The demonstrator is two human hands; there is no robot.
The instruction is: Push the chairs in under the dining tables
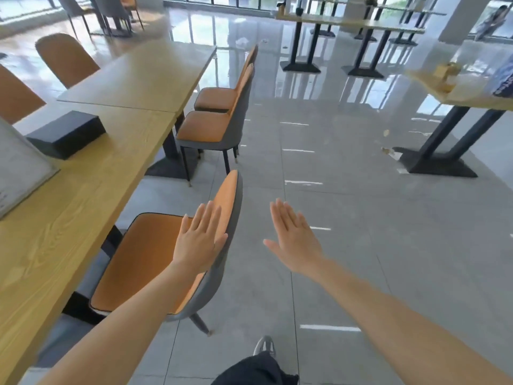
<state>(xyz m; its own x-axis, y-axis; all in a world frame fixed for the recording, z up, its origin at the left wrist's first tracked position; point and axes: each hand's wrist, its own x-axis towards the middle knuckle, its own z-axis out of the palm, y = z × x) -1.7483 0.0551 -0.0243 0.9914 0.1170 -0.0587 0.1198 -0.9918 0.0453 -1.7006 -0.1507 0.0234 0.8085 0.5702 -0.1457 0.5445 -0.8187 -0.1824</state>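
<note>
An orange-and-grey chair (147, 257) stands beside the long wooden dining table (83, 190) at the lower left, its seat out from under the tabletop. My left hand (200, 240) hovers flat and open over the chair's backrest, fingers spread. My right hand (294, 240) is open too, held in the air over the floor to the right of the chair and apart from it. Two more orange chairs (211, 129) (219, 97) stand farther along the same side, seats partly out from the second table (144, 76).
A black box (66, 133) and a grey board (19, 168) lie on the near table. Orange chair backs (65, 58) show on its far side. A black-legged table (466, 98) stands at the right, more tables at the back. Glossy tiled floor lies between; my shoe (265, 347) shows below.
</note>
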